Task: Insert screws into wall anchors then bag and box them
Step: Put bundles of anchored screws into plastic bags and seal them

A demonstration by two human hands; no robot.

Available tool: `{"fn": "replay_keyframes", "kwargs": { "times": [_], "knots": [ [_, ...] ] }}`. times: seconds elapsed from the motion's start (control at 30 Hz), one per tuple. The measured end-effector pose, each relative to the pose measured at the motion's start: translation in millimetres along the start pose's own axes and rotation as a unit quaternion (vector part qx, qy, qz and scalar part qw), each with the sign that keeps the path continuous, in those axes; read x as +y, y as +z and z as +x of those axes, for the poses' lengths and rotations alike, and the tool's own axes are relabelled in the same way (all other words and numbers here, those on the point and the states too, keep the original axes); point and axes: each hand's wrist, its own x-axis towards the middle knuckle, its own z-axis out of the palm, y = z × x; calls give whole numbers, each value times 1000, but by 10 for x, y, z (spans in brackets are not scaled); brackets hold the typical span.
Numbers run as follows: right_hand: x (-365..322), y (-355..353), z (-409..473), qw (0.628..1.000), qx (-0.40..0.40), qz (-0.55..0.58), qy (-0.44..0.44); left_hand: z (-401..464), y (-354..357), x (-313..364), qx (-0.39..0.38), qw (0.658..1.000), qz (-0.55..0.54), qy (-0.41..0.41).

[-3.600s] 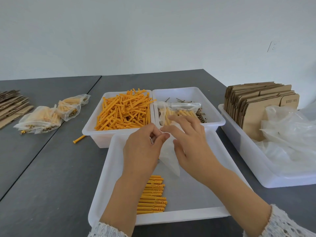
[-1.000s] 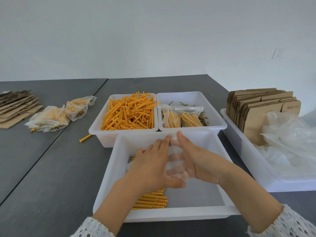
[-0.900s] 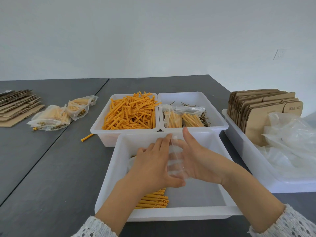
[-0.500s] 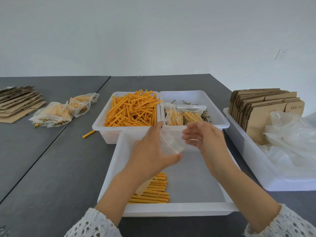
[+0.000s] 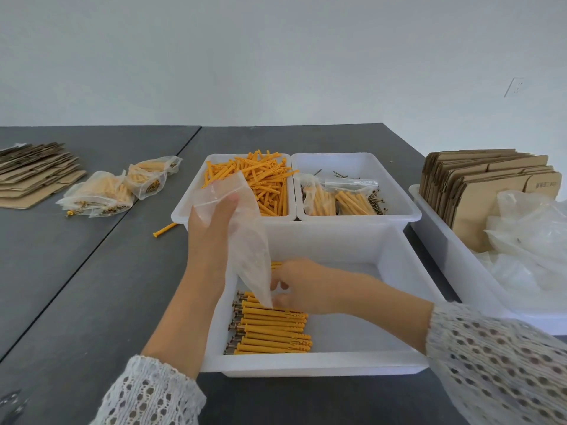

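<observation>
Two hands are at work over the near white tray (image 5: 310, 363), and I read this as the bagging step. Closest to me, just below my right fingertips, lies the row of assembled anchors (image 5: 271, 328), orange sleeves side by side with screw heads poking out at their left ends; lined up like that, they can be gathered as a bunch. My right hand (image 5: 299, 285) reaches down to the top of that row, fingers curled at the anchors. The bag hides the fingertips, so I cannot tell whether they already pinch any.

My left hand (image 5: 211, 228) grips the empty clear bag (image 5: 245, 240) near its upper edge, thumb against the plastic, fingers curled behind it. The bag hangs slanting down so its lower corner meets my right fingers, I judge to keep it close for loading.

Beyond my left fingers sits the tray of loose anchors (image 5: 264, 185), and right of it the tray of screws (image 5: 356, 170), with two filled bags (image 5: 337, 197) lying on the screws. A stray anchor (image 5: 164, 230) lies on the table (image 5: 92, 286) just left of those trays. Farther left rest more filled bags (image 5: 119, 188) and flat cardboard (image 5: 33, 173). Far right of my right hand, a bin (image 5: 445, 256) holds box blanks (image 5: 491, 188) and spare plastic bags (image 5: 530, 240), stock for later boxing.
</observation>
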Motion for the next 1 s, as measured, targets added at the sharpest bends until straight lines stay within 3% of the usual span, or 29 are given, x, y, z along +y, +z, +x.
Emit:
{"fn": "replay_keyframes", "kwargs": {
  "times": [0.1,0.3,0.8,1.0],
  "knots": [
    [-99,123,164,997,-10,-71,-35,-26,22,15,25,998,45,47],
    [23,113,355,1000,-19,-6,-22,-82,83,30,10,989,102,104],
    [111,137,404,993,-106,9,-52,-88,87,-26,-7,984,93,152],
    [173,54,351,990,-136,6,-19,-106,59,-42,6,978,58,201]
  ]
}}
